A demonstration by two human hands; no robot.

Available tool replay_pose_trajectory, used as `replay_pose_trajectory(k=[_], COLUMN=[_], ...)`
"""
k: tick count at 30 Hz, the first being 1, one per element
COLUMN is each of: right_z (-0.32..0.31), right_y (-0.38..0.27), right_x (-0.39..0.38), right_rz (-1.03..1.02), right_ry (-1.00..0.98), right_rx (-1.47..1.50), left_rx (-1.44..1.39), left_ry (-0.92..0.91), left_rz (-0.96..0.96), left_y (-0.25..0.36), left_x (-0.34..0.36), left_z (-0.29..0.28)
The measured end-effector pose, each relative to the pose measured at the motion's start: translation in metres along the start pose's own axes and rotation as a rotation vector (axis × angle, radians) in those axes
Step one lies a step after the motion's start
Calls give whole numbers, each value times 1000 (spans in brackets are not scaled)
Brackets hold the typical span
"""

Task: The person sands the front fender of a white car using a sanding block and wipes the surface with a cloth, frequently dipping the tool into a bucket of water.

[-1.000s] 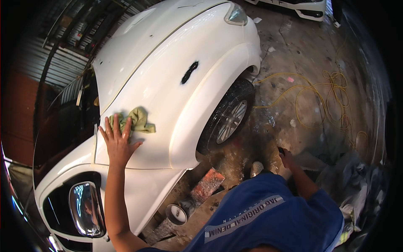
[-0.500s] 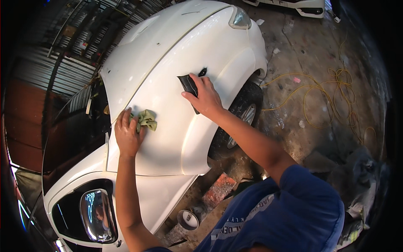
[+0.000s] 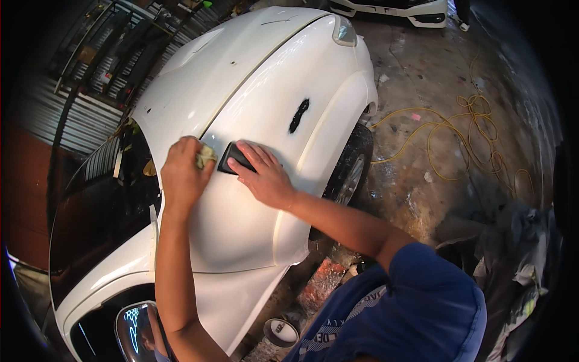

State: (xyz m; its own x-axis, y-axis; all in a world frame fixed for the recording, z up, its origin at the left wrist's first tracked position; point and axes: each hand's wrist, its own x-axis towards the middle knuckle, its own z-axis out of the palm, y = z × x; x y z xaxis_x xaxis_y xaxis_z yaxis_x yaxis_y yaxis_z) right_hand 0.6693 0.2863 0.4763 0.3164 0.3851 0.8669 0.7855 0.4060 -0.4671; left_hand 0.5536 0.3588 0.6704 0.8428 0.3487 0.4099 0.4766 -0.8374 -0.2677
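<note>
My right hand [image 3: 263, 175] lies over a black sanding block [image 3: 236, 158], fingers on top and thumb along its near side. The block rests flat on the white fender [image 3: 241, 235] of a car. A crumpled pale green cloth [image 3: 206, 155] is bunched in my left hand [image 3: 184, 172], beside the seam between fender and hood [image 3: 220, 66]. Part of the cloth is hidden behind the fingers. Beyond my right hand, the fender shows a narrow dark opening [image 3: 298, 116].
Below the fender stands a tyre [image 3: 353, 172]. A yellow hose [image 3: 449, 123] coils on the stained floor to the right. Near me are a white round container [image 3: 281, 332] and a side mirror [image 3: 137, 329]. Another white car [image 3: 398, 11] is at the top.
My right hand has brought the black block left and nearer, from tilted to flat on the fender. My left hand has shifted slightly up with the cloth, now bunched tighter. The view has shifted slightly.
</note>
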Motion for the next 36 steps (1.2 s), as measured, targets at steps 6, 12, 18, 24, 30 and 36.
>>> replay_pose_trajectory(k=[6, 12, 18, 24, 30, 36], right_z=[-81, 2, -86, -92, -93, -134], right_y=[197, 51, 269, 266, 257, 357], right_x=[120, 56, 123, 148, 118, 176], right_rz=[201, 92, 111, 443, 59, 483], right_ry=[242, 48, 127, -64, -152, 209], right_rx=[-228, -128, -185, -273, -71, -183], left_rx=[-405, -475, -659, -728, -709, -701], left_ry=[112, 137, 83, -56, -81, -78], left_rz=[-124, 59, -87, -230, -159, -72], left_y=[30, 26, 84, 116, 120, 121], left_x=[99, 180, 269, 307, 342, 310], left_z=[-4, 43, 67, 87, 106, 97])
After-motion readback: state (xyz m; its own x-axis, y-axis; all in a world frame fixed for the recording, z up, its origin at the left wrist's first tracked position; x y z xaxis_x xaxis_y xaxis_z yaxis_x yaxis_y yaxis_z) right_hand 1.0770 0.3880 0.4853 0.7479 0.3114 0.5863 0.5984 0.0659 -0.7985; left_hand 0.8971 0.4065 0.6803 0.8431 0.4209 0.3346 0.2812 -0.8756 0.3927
